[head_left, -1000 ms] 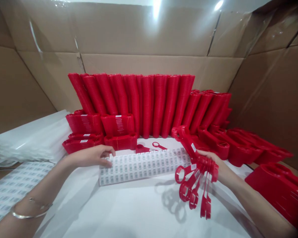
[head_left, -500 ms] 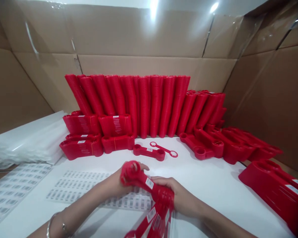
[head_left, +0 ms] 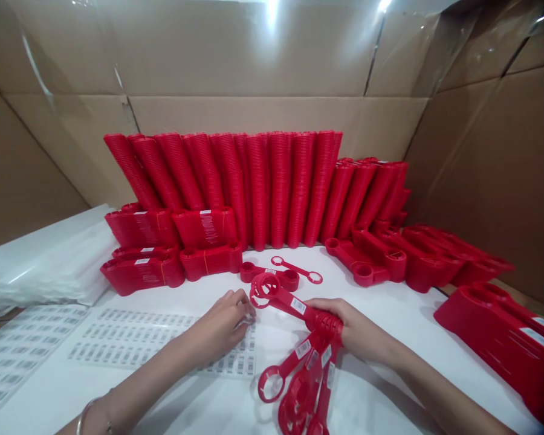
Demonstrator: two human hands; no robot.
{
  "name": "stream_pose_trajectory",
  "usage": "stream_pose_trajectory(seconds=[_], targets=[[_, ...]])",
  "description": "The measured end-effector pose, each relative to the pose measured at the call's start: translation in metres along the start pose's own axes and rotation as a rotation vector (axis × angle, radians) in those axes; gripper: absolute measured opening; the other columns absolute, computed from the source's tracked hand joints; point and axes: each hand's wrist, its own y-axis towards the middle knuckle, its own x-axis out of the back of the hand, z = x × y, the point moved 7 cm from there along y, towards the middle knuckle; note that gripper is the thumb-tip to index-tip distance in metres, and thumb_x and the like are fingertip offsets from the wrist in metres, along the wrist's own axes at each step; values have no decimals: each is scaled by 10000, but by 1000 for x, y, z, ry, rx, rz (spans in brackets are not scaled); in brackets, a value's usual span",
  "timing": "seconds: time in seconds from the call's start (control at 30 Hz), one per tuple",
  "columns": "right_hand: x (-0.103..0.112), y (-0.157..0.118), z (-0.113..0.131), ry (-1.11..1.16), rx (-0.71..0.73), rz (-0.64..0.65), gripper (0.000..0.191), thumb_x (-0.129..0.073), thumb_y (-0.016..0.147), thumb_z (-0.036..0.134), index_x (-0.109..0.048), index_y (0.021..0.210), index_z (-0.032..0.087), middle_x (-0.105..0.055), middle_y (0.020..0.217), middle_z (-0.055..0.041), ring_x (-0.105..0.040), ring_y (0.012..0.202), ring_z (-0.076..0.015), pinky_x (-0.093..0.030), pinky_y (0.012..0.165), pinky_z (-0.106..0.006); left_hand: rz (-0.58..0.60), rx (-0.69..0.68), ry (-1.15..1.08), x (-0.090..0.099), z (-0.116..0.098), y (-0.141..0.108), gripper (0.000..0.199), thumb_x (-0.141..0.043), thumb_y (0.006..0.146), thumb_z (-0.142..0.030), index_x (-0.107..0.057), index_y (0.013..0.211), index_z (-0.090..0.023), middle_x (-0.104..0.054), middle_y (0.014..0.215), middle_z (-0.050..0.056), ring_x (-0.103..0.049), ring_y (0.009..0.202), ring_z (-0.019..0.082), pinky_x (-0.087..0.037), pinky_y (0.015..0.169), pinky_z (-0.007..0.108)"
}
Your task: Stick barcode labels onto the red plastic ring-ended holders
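My right hand (head_left: 351,329) grips a fanned bundle of flat red plastic pieces with a ring at each end (head_left: 310,356). Small white barcode labels (head_left: 298,306) show on several of their bars. One part of the bundle points up and left; the others hang down and spread apart. My left hand (head_left: 226,323) is beside the bundle, over the right part of a barcode sticker sheet (head_left: 131,338). Its fingers are curled together, and whatever they may pinch is hidden. Just beyond the bundle lie a short labelled stack (head_left: 269,273) and a single red piece (head_left: 299,269).
Tall red stacks (head_left: 254,193) line the back, before a cardboard wall (head_left: 254,54). Banded bundles (head_left: 142,272) stand at left, more stacks (head_left: 367,257) at right. A large labelled stack (head_left: 498,344) is near right. Clear plastic bags (head_left: 40,260) and another sticker sheet (head_left: 27,344) lie left.
My left hand has come away from the red pieces and moved down over the sticker sheet. My right hand has shifted right with the bundle, whose lower pieces now show more fully.
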Motion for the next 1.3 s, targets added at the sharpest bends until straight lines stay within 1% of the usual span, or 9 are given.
stream_pose_trajectory(seconds=[0.23, 0.43, 0.6, 0.67, 0.77, 0.83, 1.0, 1.13, 1.3], targets=[[-8, -2, -6, 68, -67, 10, 327, -484, 762, 143, -616, 1061, 168, -663, 934, -40, -622, 855, -228, -508, 731, -328, 11, 19, -88, -1, -6, 1, 284, -410, 763, -124, -530, 999, -228, -447, 1130, 44, -537, 922, 181, -421, 809, 280], [-6, -1, -10, 51, -57, -41, 334, -477, 731, 119, -627, 1027, 158, -667, 906, -38, -625, 825, -215, -500, 699, -295, 8, 74, -98, -1, -5, 0, 125, -397, 791, -173, -519, 799, -196, -472, 1014, 27, -525, 699, 127, -417, 635, 258], [6, 1, -15, 19, -84, -195, 451, -410, 665, 47, -613, 1052, 162, -668, 858, -24, -618, 726, -190, -496, 643, -289, 105, 156, -456, 8, 4, 0, 109, -470, 806, -301, -479, 819, -193, -477, 895, 7, -538, 720, 121, -439, 613, 234], [11, 0, -13, -23, -72, -274, 500, -386, 639, 25, -610, 1063, 164, -670, 854, -20, -615, 733, -189, -493, 655, -289, 9, 231, -626, 21, 8, 2, 179, -480, 813, -349, -446, 917, -208, -485, 903, 4, -554, 751, 126, -455, 627, 242], [13, -2, -2, -115, 30, -372, 535, -380, 630, 9, -610, 1080, 186, -660, 955, -23, -603, 849, -200, -483, 718, -285, -404, 248, -703, 54, 6, 5, 294, -484, 820, -378, -381, 1060, -243, -476, 953, 4, -547, 778, 116, -469, 675, 256], [10, -4, 5, -176, 95, -398, 538, -394, 649, 9, -602, 1104, 207, -630, 1055, -28, -583, 924, -203, -471, 777, -289, -584, 189, -619, 69, -8, 10, 380, -509, 811, -361, -345, 1139, -264, -480, 964, 4, -536, 806, 114, -464, 710, 256], [3, -7, 13, -277, 166, -394, 586, -452, 656, -3, -549, 1183, 235, -578, 1143, -41, -555, 982, -194, -453, 837, -286, -630, 117, -403, 76, -39, 25, 455, -512, 810, -305, -308, 1216, -287, -501, 907, -5, -525, 686, 90, -454, 652, 233], [9, -10, 12, -298, 182, -443, 589, -458, 679, 4, -522, 1209, 254, -570, 1148, -37, -556, 970, -189, -460, 824, -290, -659, 73, -443, 76, -43, 22, 438, -515, 811, -276, -328, 1206, -297, -507, 948, 3, -551, 756, 102, -473, 685, 234], [14, -13, 13, -295, 212, -496, 608, -474, 665, 9, -511, 1219, 255, -555, 1176, -36, -528, 1039, -210, -451, 851, -301, -746, 45, -441, 77, -47, 13, 451, -539, 803, -271, -341, 1209, -283, -557, 980, 11, -548, 691, 93, -482, 728, 270]])
